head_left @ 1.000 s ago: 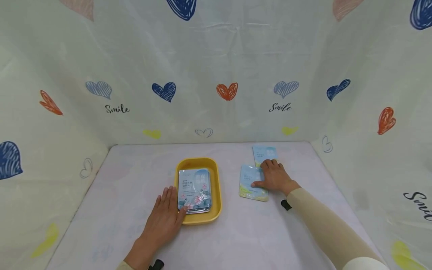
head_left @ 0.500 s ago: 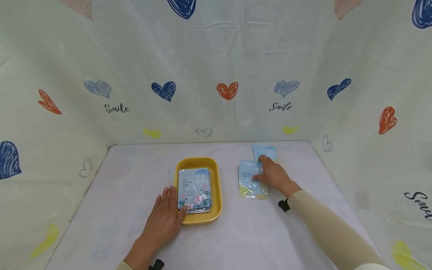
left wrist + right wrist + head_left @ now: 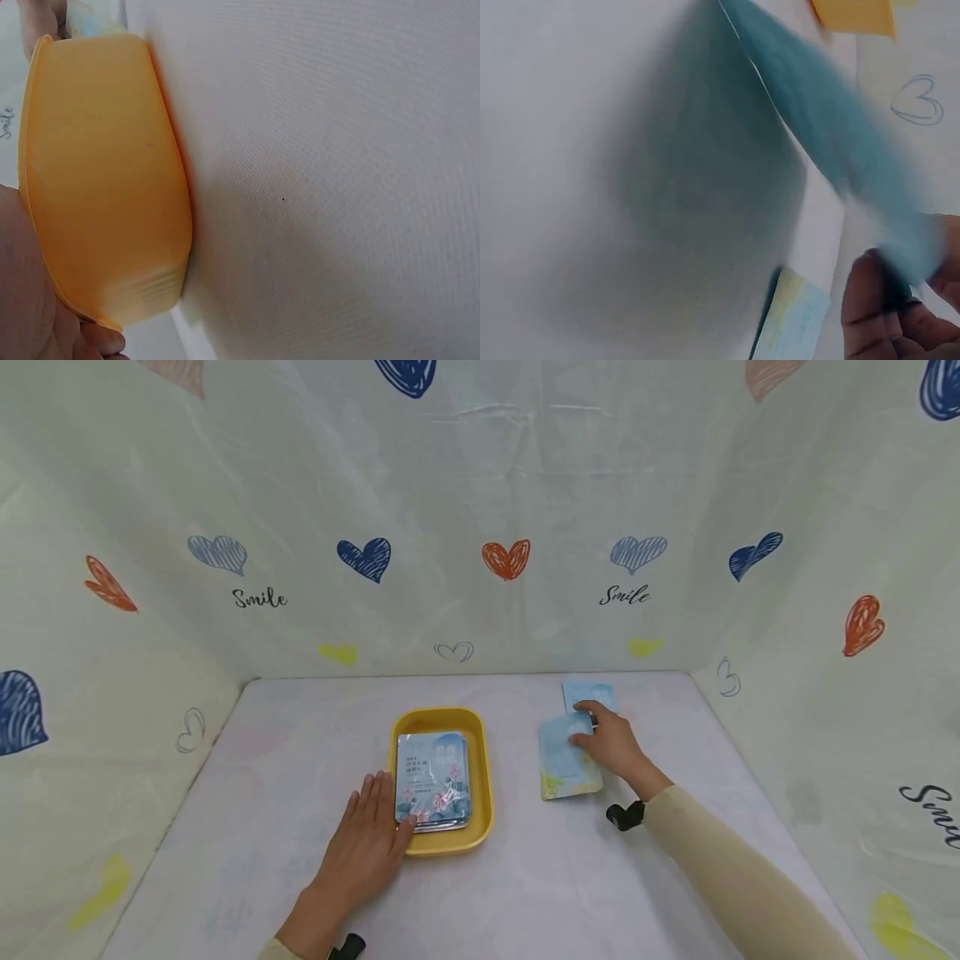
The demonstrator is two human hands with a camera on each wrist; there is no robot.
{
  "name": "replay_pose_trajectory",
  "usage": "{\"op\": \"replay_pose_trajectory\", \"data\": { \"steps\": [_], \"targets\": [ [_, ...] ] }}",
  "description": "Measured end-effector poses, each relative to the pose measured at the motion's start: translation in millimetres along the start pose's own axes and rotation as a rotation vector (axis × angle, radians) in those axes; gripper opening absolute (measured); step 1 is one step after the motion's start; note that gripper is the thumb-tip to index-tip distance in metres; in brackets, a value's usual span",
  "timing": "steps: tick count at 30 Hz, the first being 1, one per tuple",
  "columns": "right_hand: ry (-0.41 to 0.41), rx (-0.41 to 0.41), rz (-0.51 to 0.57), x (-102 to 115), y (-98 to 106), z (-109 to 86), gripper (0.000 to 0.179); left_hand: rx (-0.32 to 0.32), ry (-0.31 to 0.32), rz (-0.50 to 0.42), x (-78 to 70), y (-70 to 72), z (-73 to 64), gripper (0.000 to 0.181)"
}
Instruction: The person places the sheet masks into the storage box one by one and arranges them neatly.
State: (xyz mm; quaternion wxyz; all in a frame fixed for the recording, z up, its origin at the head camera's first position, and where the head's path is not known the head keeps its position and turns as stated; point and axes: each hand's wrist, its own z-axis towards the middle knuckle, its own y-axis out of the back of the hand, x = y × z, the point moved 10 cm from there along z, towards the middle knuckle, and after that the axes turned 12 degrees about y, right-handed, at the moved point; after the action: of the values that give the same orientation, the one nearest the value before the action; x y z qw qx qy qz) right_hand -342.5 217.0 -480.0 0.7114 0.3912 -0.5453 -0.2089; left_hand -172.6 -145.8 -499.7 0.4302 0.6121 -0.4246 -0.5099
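My right hand [image 3: 618, 750] pinches a light blue flat packet [image 3: 564, 764] by its upper right part, between thumb and fingers. In the right wrist view this packet [image 3: 817, 112] is tilted up off the table, blurred, with its shadow below. Just behind it lies a second light blue packet [image 3: 577, 690], partly covered by the hand. My left hand [image 3: 360, 847] rests with straight fingers along the left rim of a yellow tray [image 3: 442, 720]. Its thumb reaches over the rim near a stack of flower-printed packets [image 3: 433, 781] in the tray. The left wrist view shows the tray's outer wall [image 3: 105, 165].
A white cloth covers the table [image 3: 495, 910]. Pale curtains [image 3: 555, 493] printed with hearts and "Smile" enclose the back and both sides. Black wrist devices [image 3: 625, 816] hang under both wrists.
My right hand, which was lying over the nearer light blue packet, has pinched it and raised it off the table. The left hand and the tray have stayed in place.
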Motion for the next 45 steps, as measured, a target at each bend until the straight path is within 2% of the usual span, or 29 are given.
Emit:
{"op": "replay_pose_trajectory", "data": {
  "steps": [8,16,18,28,39,45],
  "targets": [
    [-0.009,0.065,0.060,-5,-17,-8.0,0.035,-0.005,-0.011,-0.015,-1.8,1.8,-0.9,0.083],
    [-0.097,0.174,0.306,-15,-40,-18.6,0.042,-0.007,-0.012,-0.015,-2.2,3.0,-1.0,0.083],
    [-0.112,0.171,0.333,-17,-42,-19.7,0.042,-0.004,-0.007,-0.016,-1.7,2.3,-0.5,0.084],
    [-0.132,0.100,0.297,-19,-40,-20.9,0.047,0.019,0.018,-0.013,0.1,-0.2,0.9,0.086],
    [-0.139,0.050,0.527,-10,-37,-19.3,0.048,0.009,0.009,-0.010,-0.4,0.0,-0.2,0.085],
    [-0.132,0.028,0.565,-3,-33,-15.0,0.050,0.022,0.021,-0.014,0.4,-0.7,0.8,0.086]
  ]
}}
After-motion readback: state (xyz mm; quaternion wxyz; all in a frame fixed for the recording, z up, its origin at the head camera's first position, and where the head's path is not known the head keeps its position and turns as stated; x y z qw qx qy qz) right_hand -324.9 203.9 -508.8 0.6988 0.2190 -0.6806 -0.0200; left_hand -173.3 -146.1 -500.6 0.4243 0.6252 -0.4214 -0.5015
